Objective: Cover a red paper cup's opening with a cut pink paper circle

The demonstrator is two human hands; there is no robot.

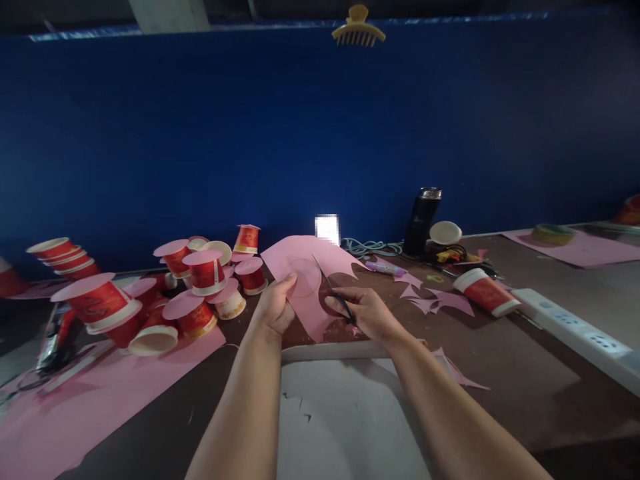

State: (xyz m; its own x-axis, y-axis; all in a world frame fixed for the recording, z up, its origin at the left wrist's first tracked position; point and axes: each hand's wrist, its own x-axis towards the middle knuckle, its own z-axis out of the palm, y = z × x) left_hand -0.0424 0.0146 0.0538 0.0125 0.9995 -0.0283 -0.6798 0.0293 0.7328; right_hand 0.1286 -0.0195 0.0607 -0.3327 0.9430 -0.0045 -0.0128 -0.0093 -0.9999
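Pink paper sheet, held over the brown tabletop at the middle of the view, with a round outline on it and deep curved bites along the right edge; pinched at the left by the left hand, thumb on top near the outline, fingers mostly hidden behind; at the right edge, dark scissors, gripped by the handles in the curled fingers of the right hand, blades pointing away and slightly left, close beside the outline; cannot tell the exact spread of the blades. To the left, a crowd of red paper cups, many upside down and capped with pink discs, some tipped on their sides; farther left, a leaning stack of cups; below these, a large pink sheet, flat along the near left; to the right of the hands, a purple tube and pointed pink scraps; beyond, a coil of pale cable and a black flask; farther right, a red cup on its side near a white power strip; behind everything, a blue partition.
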